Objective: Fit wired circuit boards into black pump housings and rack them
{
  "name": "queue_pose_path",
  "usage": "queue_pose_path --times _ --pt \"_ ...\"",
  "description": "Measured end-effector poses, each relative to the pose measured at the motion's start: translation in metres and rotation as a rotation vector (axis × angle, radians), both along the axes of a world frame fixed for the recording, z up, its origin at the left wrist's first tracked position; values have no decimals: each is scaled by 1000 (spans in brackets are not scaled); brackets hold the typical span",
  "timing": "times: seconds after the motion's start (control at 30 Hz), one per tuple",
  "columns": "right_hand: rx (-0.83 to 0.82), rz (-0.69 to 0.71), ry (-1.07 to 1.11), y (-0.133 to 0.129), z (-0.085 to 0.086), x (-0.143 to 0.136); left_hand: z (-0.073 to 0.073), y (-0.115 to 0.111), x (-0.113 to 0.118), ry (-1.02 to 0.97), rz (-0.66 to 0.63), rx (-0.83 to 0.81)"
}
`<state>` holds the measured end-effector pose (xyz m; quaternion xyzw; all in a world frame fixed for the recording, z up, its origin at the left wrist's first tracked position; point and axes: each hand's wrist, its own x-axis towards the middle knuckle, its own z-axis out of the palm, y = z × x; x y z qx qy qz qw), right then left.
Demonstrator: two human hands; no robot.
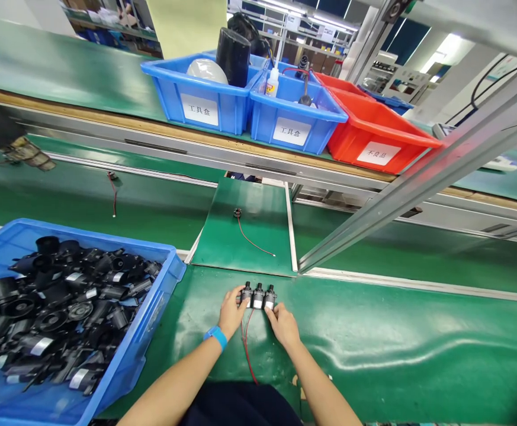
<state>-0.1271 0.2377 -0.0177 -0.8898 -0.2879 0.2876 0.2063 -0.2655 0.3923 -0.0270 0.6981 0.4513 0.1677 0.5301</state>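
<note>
Pumps (257,295) rest on green bench mat (373,331) below bins (222,100).

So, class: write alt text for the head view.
Two bare hands, left and right, press in on a row of three small black pumps on a green bench; a blue bin of black parts sits left.

Both hands forward and close together, left (231,312) and right (283,323), fingers extended.
</note>
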Motion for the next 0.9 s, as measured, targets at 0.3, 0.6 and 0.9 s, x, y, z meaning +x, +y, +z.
queue_pose_path --times 0.3,0.6,0.9 --pt "465 658 -660 46 -13 15 -2 -2 -39 70 117 -151" --pt "393 504 -688 64 -11 -9 16 -28 -51 -63 40 -499" --pt "370 -32 -664 -38 119 -19 90 -141 15 -387 -472 -1077"
